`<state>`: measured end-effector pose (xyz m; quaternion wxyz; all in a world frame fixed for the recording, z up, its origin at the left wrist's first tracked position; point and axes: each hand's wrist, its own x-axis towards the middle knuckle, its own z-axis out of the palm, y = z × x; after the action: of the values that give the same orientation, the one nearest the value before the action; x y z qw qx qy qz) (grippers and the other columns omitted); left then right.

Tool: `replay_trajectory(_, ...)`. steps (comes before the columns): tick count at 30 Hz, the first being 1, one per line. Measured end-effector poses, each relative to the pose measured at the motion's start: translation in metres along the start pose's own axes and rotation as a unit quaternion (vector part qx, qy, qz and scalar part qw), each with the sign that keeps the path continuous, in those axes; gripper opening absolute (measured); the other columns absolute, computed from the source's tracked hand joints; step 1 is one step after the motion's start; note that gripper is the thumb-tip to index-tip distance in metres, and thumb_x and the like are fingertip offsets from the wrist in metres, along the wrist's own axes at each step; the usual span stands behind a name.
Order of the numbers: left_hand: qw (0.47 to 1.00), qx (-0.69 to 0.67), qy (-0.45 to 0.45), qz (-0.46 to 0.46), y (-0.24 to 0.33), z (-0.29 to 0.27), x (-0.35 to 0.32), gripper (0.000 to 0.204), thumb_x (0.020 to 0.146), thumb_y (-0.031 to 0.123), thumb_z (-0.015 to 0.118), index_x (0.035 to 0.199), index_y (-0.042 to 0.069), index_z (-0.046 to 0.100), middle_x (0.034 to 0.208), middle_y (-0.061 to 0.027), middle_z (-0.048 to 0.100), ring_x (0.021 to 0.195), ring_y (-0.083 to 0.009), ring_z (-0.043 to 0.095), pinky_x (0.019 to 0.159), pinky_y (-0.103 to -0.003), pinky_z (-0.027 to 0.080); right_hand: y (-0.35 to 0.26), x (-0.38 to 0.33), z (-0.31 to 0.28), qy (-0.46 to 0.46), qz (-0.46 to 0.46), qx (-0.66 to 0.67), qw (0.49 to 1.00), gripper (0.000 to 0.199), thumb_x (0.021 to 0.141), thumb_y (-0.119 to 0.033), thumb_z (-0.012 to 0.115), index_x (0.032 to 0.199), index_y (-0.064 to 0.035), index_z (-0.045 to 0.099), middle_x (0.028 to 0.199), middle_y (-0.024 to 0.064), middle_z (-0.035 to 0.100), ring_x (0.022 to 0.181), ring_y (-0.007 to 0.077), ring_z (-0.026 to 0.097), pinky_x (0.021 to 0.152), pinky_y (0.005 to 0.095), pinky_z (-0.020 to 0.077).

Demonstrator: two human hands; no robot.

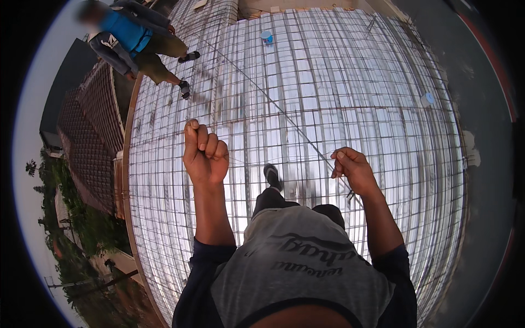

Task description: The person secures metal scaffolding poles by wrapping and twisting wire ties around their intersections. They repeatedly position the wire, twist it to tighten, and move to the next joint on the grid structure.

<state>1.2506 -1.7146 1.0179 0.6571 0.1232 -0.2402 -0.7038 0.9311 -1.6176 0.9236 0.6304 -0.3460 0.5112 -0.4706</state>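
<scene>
My left hand (206, 153) is raised in front of me, its fingers curled and the thumb pressed to the index finger. To its right, my right hand (353, 170) is also closed, pinching with thumb and fingertips. A thin string or wire (246, 163) runs slightly slack between the two hands, faint against the bright floor. Both hands are above a wide steel rebar grid (322, 126) laid over shiny metal decking. One long bar (273, 104) crosses the grid diagonally and passes below my right hand.
Another person (128, 41) in a blue top stands on the grid at the far left. A small blue bucket (266, 37) sits far ahead, a pale blue container (427, 99) at the right. Past the deck's left edge is a tiled roof (90, 131); a grey wall (486, 180) borders the right.
</scene>
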Motion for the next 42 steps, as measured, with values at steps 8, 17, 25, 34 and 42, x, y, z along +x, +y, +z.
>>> replay_trajectory(8,0.982,0.082,0.134,0.103,0.097,-0.098,0.123,0.018,0.099,0.027,0.048,0.093,0.010,0.052,0.061,0.0049,0.031,0.046,-0.0049,0.020,0.039,-0.021,0.019,-0.005,0.080,0.125,-0.388,0.101,-0.242,0.884,0.028,0.095,-0.027,0.047,0.106,-0.0076,0.064,0.098,0.0132,0.064,0.098,0.0278,0.060,0.088,0.0372,0.0444)
replay_trajectory(17,0.954,0.180,0.233,0.055,0.074,-0.165,0.235,0.013,0.100,0.020,0.043,0.093,0.011,0.049,0.059,0.0050,0.031,0.047,-0.0052,0.020,0.041,-0.022,0.020,-0.014,0.228,0.216,-0.202,0.047,-0.377,0.903,0.024,0.091,-0.024,0.057,0.106,-0.0048,0.060,0.084,0.0086,0.063,0.080,0.0215,0.060,0.075,0.0339,0.0471)
replay_trajectory(25,0.979,0.119,0.156,-0.049,0.085,-0.187,0.307,0.011,0.100,0.020,0.045,0.096,0.011,0.051,0.061,0.0043,0.032,0.047,-0.0054,0.022,0.043,-0.022,0.021,-0.018,0.326,0.243,-0.200,-0.117,-0.523,0.820,0.022,0.094,-0.017,0.055,0.097,0.0005,0.067,0.075,0.0038,0.065,0.072,0.0163,0.061,0.063,0.0329,0.0457)
replay_trajectory(34,0.986,0.065,0.123,-0.087,0.094,-0.208,0.406,0.016,0.099,0.024,0.046,0.095,0.010,0.052,0.059,0.0038,0.033,0.047,-0.0056,0.022,0.042,-0.022,0.022,-0.012,0.471,0.241,-0.092,-0.095,-0.396,0.909,0.020,0.093,-0.014,0.052,0.087,0.0014,0.061,0.065,0.0048,0.062,0.055,0.0153,0.057,0.055,0.0294,0.0452)
replay_trajectory(42,0.981,0.090,0.169,0.015,0.157,-0.249,0.513,0.015,0.100,0.024,0.042,0.097,0.012,0.050,0.063,0.0039,0.033,0.048,-0.0060,0.022,0.044,-0.021,0.023,-0.128,0.589,0.259,-0.166,0.138,0.044,0.976,0.024,0.096,-0.019,0.050,0.092,0.0021,0.061,0.063,0.0012,0.051,0.058,0.0115,0.047,0.056,0.0285,0.0409)
